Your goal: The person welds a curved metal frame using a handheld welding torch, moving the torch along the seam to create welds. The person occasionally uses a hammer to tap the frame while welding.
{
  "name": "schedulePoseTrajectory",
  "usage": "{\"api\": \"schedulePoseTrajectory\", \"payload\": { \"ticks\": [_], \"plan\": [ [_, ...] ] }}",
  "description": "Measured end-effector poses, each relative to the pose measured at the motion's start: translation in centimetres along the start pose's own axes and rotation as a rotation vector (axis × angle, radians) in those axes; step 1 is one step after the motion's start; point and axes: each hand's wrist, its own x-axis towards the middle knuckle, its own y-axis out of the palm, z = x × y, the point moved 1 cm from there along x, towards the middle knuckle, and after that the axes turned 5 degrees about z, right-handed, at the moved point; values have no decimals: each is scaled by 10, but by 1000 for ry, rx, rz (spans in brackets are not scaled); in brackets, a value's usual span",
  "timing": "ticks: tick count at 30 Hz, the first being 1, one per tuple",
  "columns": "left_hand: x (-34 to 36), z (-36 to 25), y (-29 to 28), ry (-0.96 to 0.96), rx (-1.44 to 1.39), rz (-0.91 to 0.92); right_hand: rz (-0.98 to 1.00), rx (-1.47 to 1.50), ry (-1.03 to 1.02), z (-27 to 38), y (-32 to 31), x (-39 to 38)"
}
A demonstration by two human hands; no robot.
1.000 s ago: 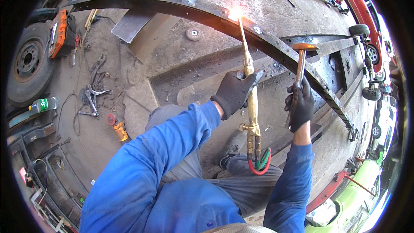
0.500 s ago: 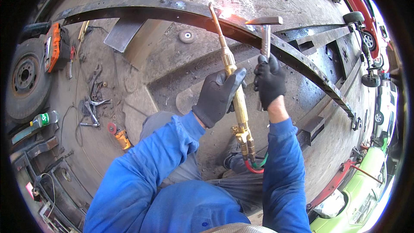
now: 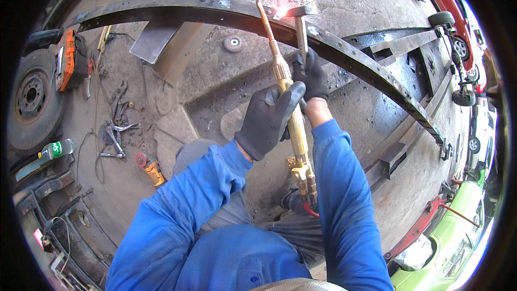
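In dark gloves, my left hand (image 3: pixel 264 118) is closed round the brass cutting torch (image 3: pixel 299 134), its long tip angled up near the curved steel beam (image 3: pixel 377 73), with a small bright glow at the end. My right hand (image 3: pixel 309 78), just behind and right of the torch, grips a steel-handled hammer (image 3: pixel 300 11). The hammer head lies over a red-hot spot (image 3: pixel 280 12) on the beam; whether it touches cannot tell. Red and green hoses hang from the torch's lower end, partly behind my right sleeve. A flat plate (image 3: pixel 153 46) sits under the beam.
At left are a wheel (image 3: pixel 29 97), orange case (image 3: pixel 67 59), bottle (image 3: pixel 56 150), scattered tools (image 3: pixel 116 134) and yellow grinder (image 3: pixel 151 170). A small caster wheel (image 3: pixel 232 43) lies centrally. Steel channels (image 3: pixel 390 161), an axle (image 3: pixel 463 97), a red car (image 3: pixel 452 11) and green car (image 3: pixel 458 210) are right.
My right hand and hammer have moved up and left toward the glowing spot. The torch has swung left, its tip now off to the left of that spot.
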Motion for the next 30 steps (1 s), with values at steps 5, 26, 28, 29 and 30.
{"api": "schedulePoseTrajectory", "payload": {
  "ticks": [5, 26, 28, 29, 30],
  "plan": [
    [0, -2, -2, 300, 251, -16, -65, -47, 29, -1, 5, 6],
    [22, 7, 5, -188, -96, 56, 54, 95, 450, 45, -128, -180],
    [20, 7, 3, -208, -53, 61, 95, 153, 532, 36, -129, -186],
    [21, 7, 3, -213, -46, 61, 117, 163, 664, 32, -128, -187],
    [20, 8, 4, -223, -44, 61, 113, 159, 593, 31, -130, -186]
  ]
}}
